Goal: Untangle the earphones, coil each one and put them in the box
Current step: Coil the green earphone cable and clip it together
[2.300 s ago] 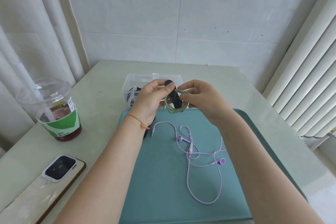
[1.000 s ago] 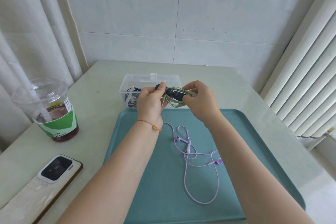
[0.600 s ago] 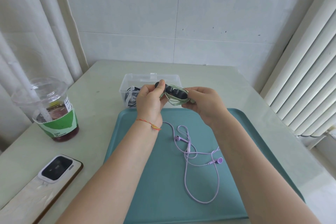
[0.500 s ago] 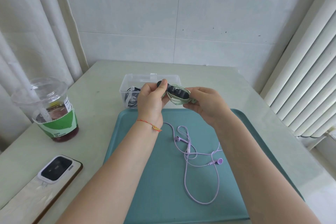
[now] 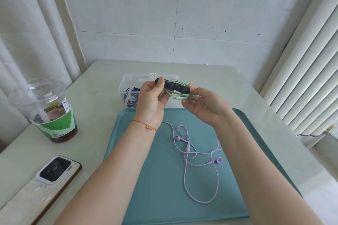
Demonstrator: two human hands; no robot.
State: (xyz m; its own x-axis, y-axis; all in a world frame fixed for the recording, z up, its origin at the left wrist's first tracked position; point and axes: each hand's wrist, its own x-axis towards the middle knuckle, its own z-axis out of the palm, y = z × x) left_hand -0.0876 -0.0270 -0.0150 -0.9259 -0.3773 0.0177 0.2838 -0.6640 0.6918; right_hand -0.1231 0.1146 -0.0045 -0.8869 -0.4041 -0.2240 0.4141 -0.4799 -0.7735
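Both hands' fingers pinch the green earphones coil above the box, palms raised.

Desk: pale green-grey glossy top, set into a corner of white tiled wall. Lying directly on it: teal tray at near centre; clear plastic box just behind the tray's far edge; lidded plastic cup with straw, green sleeve and dark red drink at left. Phone, camera side up, at near left, on a pale marbled board with a brown edge.
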